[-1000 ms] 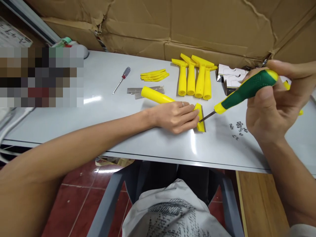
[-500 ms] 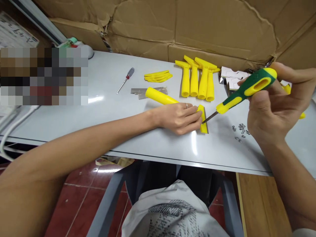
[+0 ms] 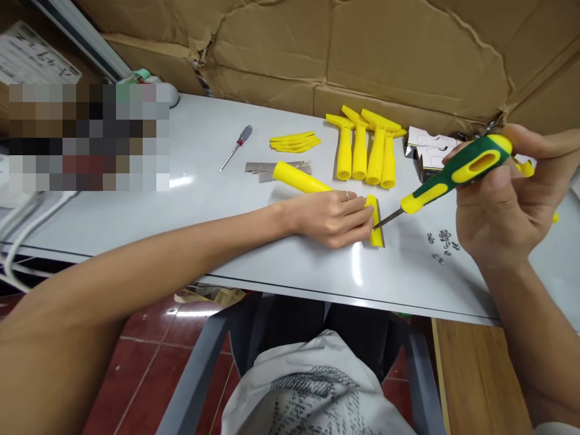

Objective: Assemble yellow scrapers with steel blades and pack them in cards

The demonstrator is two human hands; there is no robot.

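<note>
Yellow plastic, stiff, light and slick by the look of it, formed the scraper (image 3: 301, 176) that lay midway between the front and back edges of the white table (image 3: 254, 266), its handle angled toward the back left corner. Your left hand (image 3: 338, 219) closed over its neck, fingertips against the head (image 3: 377, 239): a sensible hold, since the round handle could have rolled and the thin metal edge (image 3: 381, 232) along the head was probably best left untouched. Your right hand (image 3: 512, 211) gripped a green-and-yellow screwdriver (image 3: 446, 179) between thumb and fingers, its tip slanted down to the head. Toward the right edge sat small metal pieces (image 3: 445, 237), likely easy to scatter. Near the handle's end lay flat metal strips (image 3: 260, 167). Four yellow scrapers (image 3: 359, 151) lined up toward the back edge, with yellow strips (image 3: 294, 142) beside them and a smaller screwdriver (image 3: 236, 148) farther toward the back left corner.
</note>
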